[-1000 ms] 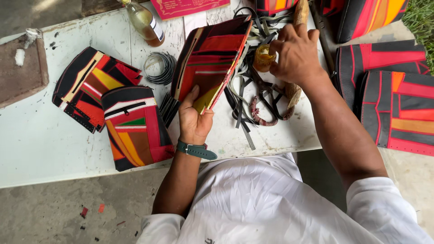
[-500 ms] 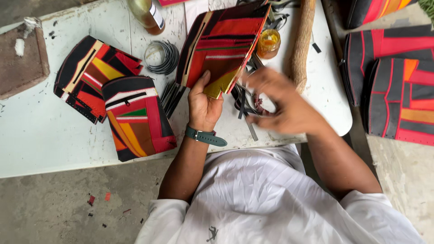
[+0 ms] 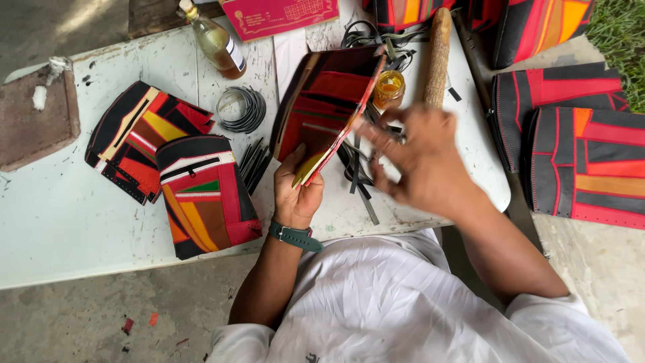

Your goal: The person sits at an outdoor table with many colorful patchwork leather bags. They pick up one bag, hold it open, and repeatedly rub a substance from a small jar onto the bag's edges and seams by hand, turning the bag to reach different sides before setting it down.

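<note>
My left hand (image 3: 296,195) grips the near edge of a patchwork leather panel (image 3: 327,107) in red, black and yellow, holding it tilted up on edge over the white table (image 3: 74,222). A green watch sits on that wrist. My right hand (image 3: 418,158) is blurred in motion just right of the panel, above a heap of black leather strips (image 3: 355,173); its fingers are spread and I see nothing in them. A small jar of amber glue (image 3: 388,89) stands behind the hand, beside a wooden stick (image 3: 437,57).
Two more patchwork pieces (image 3: 144,144) (image 3: 205,195) lie on the table's left half, with a coil of black cord (image 3: 242,109), a glass bottle (image 3: 216,40) and a pink box (image 3: 279,15). Finished panels (image 3: 578,161) are stacked at right. A brown block (image 3: 33,124) sits far left.
My right hand has come away from the glue jar towards me and now hovers over the black strips. The left hand keeps hold of the panel.
</note>
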`<state>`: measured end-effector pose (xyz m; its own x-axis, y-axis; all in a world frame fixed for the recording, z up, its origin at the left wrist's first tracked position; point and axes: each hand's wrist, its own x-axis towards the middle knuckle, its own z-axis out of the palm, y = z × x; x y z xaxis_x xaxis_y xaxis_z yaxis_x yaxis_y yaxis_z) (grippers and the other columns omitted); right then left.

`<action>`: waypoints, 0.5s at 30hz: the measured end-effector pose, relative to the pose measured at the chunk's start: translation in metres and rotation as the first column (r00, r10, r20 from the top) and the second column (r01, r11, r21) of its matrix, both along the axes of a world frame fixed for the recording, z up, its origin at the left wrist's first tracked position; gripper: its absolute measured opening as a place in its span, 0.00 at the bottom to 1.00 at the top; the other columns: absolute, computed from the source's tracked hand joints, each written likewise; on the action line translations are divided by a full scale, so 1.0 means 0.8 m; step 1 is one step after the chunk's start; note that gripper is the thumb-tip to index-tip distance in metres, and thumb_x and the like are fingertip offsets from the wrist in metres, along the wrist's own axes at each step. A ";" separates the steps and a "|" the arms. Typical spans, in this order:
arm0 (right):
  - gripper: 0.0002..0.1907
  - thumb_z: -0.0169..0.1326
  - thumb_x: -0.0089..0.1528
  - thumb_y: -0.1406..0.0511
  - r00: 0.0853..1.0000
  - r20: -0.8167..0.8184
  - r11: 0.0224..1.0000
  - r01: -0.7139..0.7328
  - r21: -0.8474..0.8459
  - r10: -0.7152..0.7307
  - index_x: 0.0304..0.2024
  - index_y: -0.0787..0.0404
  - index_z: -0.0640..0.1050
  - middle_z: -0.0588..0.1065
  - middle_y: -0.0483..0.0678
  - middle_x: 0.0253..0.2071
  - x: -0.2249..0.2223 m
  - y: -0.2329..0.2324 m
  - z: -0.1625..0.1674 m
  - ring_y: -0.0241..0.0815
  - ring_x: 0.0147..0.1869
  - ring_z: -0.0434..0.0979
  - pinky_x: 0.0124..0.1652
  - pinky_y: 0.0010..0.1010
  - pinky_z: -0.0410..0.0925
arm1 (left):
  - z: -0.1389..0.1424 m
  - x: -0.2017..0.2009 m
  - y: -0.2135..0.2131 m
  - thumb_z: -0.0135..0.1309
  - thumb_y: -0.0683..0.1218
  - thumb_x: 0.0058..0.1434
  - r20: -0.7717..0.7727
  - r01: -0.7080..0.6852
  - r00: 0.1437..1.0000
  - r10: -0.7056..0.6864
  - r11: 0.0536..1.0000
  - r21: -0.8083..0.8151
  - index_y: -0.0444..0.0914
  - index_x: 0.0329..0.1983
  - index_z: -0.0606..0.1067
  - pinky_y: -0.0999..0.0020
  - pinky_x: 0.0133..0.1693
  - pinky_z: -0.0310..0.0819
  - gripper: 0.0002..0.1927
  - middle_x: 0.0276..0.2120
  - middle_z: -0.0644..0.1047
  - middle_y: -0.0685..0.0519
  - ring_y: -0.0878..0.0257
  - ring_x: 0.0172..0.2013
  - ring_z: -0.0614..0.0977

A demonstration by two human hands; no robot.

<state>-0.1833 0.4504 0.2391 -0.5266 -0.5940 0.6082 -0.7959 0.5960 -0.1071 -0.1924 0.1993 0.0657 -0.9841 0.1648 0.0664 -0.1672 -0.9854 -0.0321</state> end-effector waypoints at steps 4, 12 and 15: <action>0.35 0.65 0.55 0.62 0.996 0.085 0.998 -0.001 -0.070 0.007 0.66 0.47 0.76 0.72 0.50 0.55 0.006 0.007 0.016 0.52 0.56 0.67 0.53 0.47 0.55 | 0.000 0.005 -0.006 0.47 0.36 0.71 0.107 -0.046 0.993 0.053 0.997 -0.066 0.30 0.56 0.73 0.76 0.25 0.78 0.12 0.46 0.81 0.43 0.58 0.38 0.85; 0.32 0.65 0.56 0.63 0.998 0.021 0.997 -0.061 -0.052 0.062 0.65 0.46 0.78 0.71 0.52 0.58 0.008 0.009 0.016 0.53 0.62 0.67 0.57 0.46 0.56 | 0.000 0.017 -0.007 0.48 0.34 0.74 -0.014 0.026 1.000 -0.026 0.999 0.024 0.30 0.57 0.72 0.71 0.34 0.83 0.11 0.49 0.80 0.43 0.57 0.42 0.85; 0.34 0.66 0.55 0.62 0.996 0.078 0.991 0.055 -0.123 -0.045 0.66 0.49 0.77 0.70 0.53 0.57 -0.006 0.024 0.018 0.53 0.59 0.66 0.56 0.46 0.56 | 0.003 0.020 -0.005 0.48 0.34 0.69 0.136 -0.036 0.990 0.043 0.998 -0.053 0.31 0.56 0.73 0.70 0.39 0.84 0.13 0.48 0.80 0.44 0.56 0.43 0.85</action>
<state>-0.1879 0.4698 0.2537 -0.6007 -0.4879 0.6333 -0.7523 0.6131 -0.2412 -0.1766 0.1953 0.0681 -0.9891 0.1258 -0.0767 -0.1260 -0.9920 -0.0018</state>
